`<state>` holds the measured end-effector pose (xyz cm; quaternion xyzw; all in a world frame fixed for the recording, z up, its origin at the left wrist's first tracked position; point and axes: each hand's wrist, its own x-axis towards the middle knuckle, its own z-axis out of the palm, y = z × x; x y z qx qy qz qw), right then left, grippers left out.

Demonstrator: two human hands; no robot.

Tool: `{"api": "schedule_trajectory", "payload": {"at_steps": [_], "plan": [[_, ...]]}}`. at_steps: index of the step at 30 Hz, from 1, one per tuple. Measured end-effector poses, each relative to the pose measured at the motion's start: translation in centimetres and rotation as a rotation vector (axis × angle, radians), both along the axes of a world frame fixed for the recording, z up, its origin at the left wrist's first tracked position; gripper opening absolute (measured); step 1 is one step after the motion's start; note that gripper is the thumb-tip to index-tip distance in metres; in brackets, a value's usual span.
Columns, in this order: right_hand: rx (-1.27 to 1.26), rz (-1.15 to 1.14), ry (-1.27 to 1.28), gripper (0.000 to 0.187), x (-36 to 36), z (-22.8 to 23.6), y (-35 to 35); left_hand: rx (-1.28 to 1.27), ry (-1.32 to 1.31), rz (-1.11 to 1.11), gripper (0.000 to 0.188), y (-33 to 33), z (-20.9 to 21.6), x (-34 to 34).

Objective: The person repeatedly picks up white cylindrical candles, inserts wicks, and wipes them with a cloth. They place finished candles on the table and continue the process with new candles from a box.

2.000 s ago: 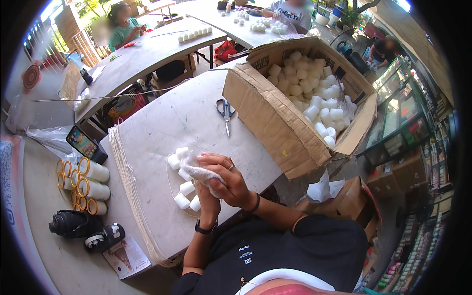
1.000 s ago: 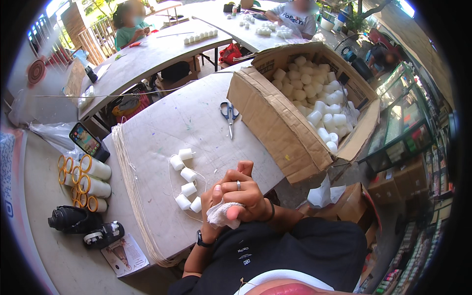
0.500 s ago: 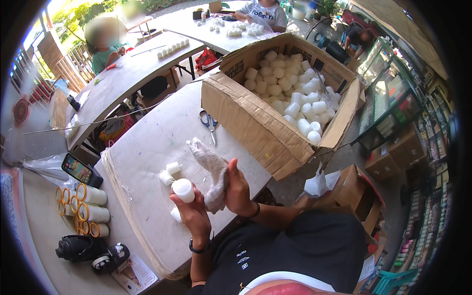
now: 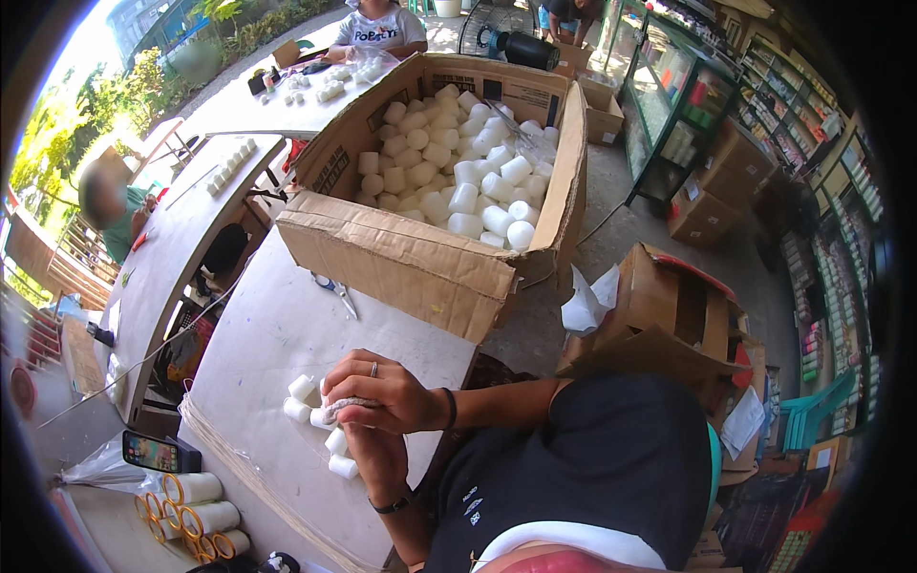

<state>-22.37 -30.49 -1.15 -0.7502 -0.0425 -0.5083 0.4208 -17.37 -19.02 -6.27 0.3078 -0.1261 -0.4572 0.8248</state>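
Note:
My two hands meet over the near part of the table. The right hand (image 4: 387, 390), with a ring and a dark wristband, is closed on a whitish cloth (image 4: 350, 407) and presses it against what the left hand holds. Below it, my left hand (image 4: 375, 458), wearing a black watch, has its fingers mostly hidden. The white plastic cylinder that the left hand held a moment before is largely covered by the cloth and fingers. Several similar white cylinders (image 4: 343, 466) lie on the table close to the hands.
A large open carton (image 4: 401, 263) full of white cylinders stands beyond my hands. Scissors (image 4: 336, 294) lie beside it. Left are a bundle of pale cords (image 4: 229, 458), a phone (image 4: 151, 452) and white rolls with yellow rims (image 4: 210, 519). Another person (image 4: 382, 31) sits at the far table.
My right hand has brought the cloth over onto the cylinder in my left hand, covering most of it. The view has shifted, with the carton now further left.

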Motion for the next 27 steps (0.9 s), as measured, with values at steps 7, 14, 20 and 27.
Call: {"api": "schedule_trajectory", "payload": {"at_steps": [7,14,20,27], "plan": [[0.046,0.094,-0.051,0.021,0.5,0.0,-0.6,-0.015,-0.059,-0.015,0.081,0.0,-1.6,-0.2],[0.017,-0.007,-0.048,0.037,1.0,0.6,-0.2,0.033,-0.081,0.128,0.064,0.1,-2.4,-1.6],[-0.004,0.002,0.008,0.043,1.3,-0.4,-0.7,0.084,-0.137,0.300,0.065,-0.4,-1.3,-2.7],[0.176,-0.085,-0.193,0.051,3.5,-2.5,-3.2,0.189,-0.468,0.553,0.045,0.2,1.2,2.3]]}}
